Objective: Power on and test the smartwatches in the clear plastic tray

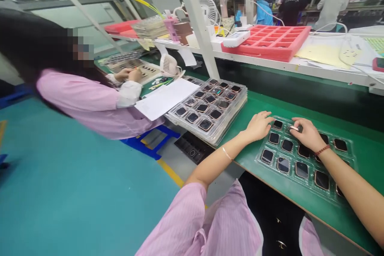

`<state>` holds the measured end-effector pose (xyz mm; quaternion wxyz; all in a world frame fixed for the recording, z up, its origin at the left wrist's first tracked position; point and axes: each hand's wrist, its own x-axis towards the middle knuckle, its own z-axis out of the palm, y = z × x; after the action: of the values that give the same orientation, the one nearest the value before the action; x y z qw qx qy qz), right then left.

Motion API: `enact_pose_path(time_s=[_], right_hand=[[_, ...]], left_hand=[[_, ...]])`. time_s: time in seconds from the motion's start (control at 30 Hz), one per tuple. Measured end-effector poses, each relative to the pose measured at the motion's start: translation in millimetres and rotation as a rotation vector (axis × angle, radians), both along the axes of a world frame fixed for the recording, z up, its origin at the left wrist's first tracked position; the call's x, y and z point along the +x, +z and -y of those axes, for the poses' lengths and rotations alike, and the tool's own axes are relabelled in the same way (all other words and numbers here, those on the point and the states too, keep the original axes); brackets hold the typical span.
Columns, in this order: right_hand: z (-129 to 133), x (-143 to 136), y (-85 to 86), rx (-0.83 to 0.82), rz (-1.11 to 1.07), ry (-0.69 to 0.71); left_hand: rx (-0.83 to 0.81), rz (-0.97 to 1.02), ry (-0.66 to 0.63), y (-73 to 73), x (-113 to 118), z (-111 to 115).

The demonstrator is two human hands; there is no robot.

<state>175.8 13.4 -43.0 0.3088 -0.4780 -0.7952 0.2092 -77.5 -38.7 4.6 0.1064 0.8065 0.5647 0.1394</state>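
A clear plastic tray (258, 159) lies on the green tabletop, with square dark-screened smartwatch cases with copper-coloured rims in its pockets. My left hand (259, 126) rests by the tray's far left corner, fingers stretched and slightly apart, holding nothing that I can see. Over the back row, my right hand (309, 135) pinches one smartwatch case (295, 129), tilted, at a pocket just right of the corner one. My right hand and forearm hide part of the tray's right half. Among the uncovered pieces is a smartwatch case (283, 164) in the front row.
To the left stands a stack of filled clear trays (210, 134), partly under a white sheet (166, 98). A co-worker in a pink smock (81, 92) sits further left. A shelf above the table bears a red compartment tray (270, 44). A white post (199, 20) rises behind the stack.
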Motion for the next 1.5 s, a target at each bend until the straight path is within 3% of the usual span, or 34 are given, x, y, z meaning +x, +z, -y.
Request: enact_pose_path(time_s=[0.17, 0.27, 0.4, 0.5, 0.63, 0.73, 1.07, 1.5], right_hand=[[19.0, 9.0, 15.0, -0.364, -0.568, -0.065], [26.2, 22.1, 21.6, -0.475, -0.714, -0.143], [34.7, 32.7, 29.0, -0.606, -0.842, -0.106], [41.1, 35.8, 33.0, -0.756, -0.936, -0.029], [44.2, 43.2, 34.5, -0.887, -1.034, 0.061], [42.1, 50.4, 32.9, -0.933, -1.065, 0.117], [39.9, 52.9, 33.3, -0.947, -1.011, 0.206], [33.0, 61.6, 31.7, -0.984, -1.006, 0.26]], left_hand=[[-0.107, 0.027, -0.011, -11.7, 27.7, -40.4], [-0.101, 0.037, -0.009, -9.9, 27.1, -46.0], [-0.068, 0.135, -0.083, -8.1, 31.2, -40.1], [-0.123, 0.546, -0.071, -10.4, 46.6, -34.2], [-0.581, 1.037, -0.066, -15.2, 64.9, -32.2], [-0.799, 1.158, -0.069, -17.6, 63.1, -32.9], [-1.103, 1.306, -0.066, -15.0, 50.7, -29.5], [-1.129, 1.448, -0.127, -23.7, 46.6, -34.4]])
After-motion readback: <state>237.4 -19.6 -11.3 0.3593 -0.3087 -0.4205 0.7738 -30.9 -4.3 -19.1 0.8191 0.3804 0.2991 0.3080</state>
